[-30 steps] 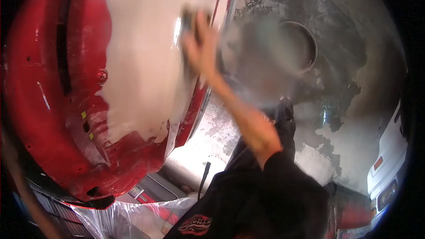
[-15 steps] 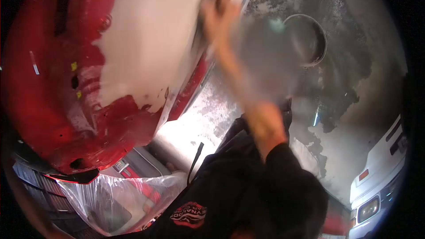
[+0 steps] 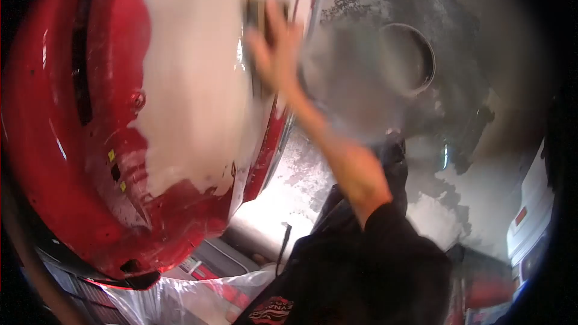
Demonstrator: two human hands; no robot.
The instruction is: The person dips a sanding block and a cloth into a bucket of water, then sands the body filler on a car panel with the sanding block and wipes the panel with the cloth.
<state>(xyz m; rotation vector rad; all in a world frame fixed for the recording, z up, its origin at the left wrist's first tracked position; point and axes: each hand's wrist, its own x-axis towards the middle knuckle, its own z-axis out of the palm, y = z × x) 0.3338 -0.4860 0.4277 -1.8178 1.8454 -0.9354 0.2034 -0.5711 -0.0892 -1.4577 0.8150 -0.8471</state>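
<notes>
Beige coating (image 3: 192, 84) on a glossy red car panel (image 3: 127, 30) lay beneath a dark oblong block (image 3: 252, 15), long axis along the panel's edge, gripped from above by the right hand (image 3: 278, 54) with fingers partly spread.

A dark, oblong block (image 3: 251, 15) is resting against the panel (image 3: 192, 78), near its right-hand edge in the view, its long side running roughly along that edge (motion is blurring its outline). The panel is showing a broad, matte beige coat with ragged borders, glossy red is surrounding the coat at left and below, and light is glinting beside the block.
</notes>
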